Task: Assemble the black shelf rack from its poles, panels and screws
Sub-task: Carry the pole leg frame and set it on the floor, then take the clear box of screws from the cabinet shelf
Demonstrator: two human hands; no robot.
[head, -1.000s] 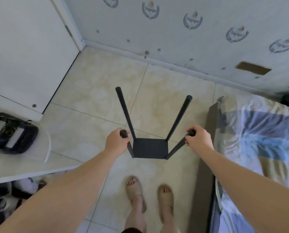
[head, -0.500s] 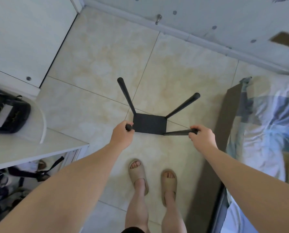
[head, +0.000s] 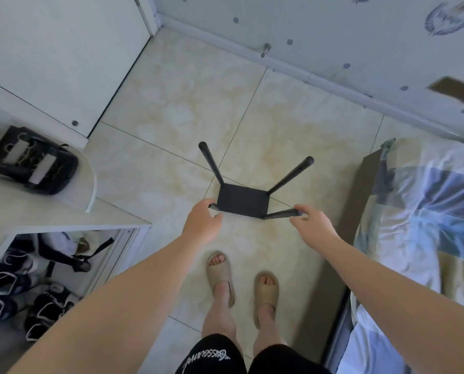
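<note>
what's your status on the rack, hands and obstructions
Left hand at near-left pole tip, right hand at near-right pole end, grip unclear. Rack poles up, one panel. Bed close on right, not touching.

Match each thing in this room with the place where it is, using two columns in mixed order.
Things:
1 shelf rack
2 black bag
3 sneakers
4 striped bedding

Places:
A under the counter
B far right of the view
C on top of the counter
D between the left hand and the right hand

Pairs: 1-D, 2-C, 3-A, 4-B
</note>
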